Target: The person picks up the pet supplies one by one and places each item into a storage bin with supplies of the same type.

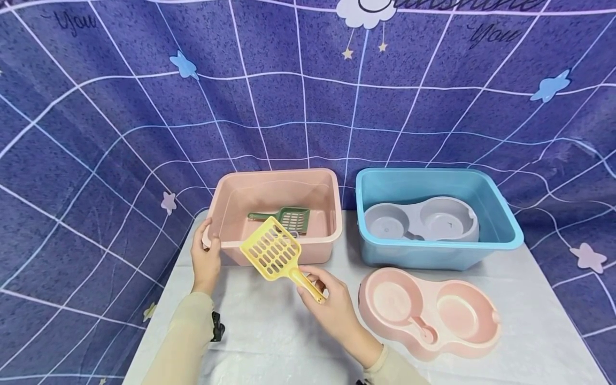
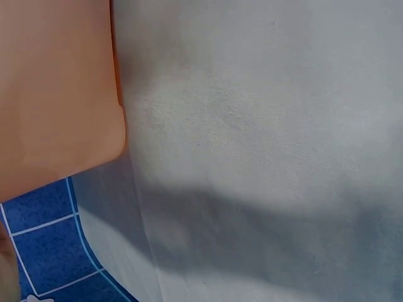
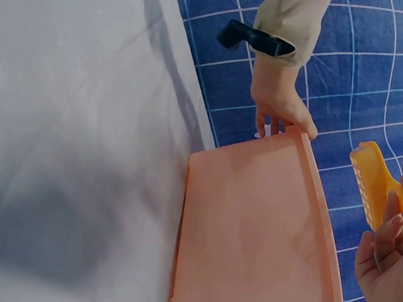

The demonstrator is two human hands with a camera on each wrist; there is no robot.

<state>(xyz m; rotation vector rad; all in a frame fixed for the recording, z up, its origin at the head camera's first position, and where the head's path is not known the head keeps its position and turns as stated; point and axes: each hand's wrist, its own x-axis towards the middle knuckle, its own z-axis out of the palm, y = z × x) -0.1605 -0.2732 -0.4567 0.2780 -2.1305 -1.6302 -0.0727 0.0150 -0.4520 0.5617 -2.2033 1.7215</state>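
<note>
My left hand [image 1: 206, 262] grips the rim of a pink plastic litter box [image 1: 315, 253] at its front left corner. The right wrist view shows those left fingers hooked over the corner of the box [image 3: 252, 220]. My right hand [image 1: 334, 307] holds a yellow slotted litter scoop [image 1: 289, 269] by its handle. The scoop is tilted, its head up in front of the box's front rim. Inside the box lies a green slotted scoop [image 1: 284, 215], partly hidden behind the yellow one. In the left wrist view, the box wall [image 2: 56, 94] fills the upper left.
To the right stands a blue box [image 1: 433, 254] with a grey double pet bowl [image 1: 414, 214] inside it. A pink double bowl [image 1: 430, 302] lies in front of it on the white-covered table [image 1: 260, 331]. A blue patterned curtain [image 1: 308, 101] hangs behind and at both sides.
</note>
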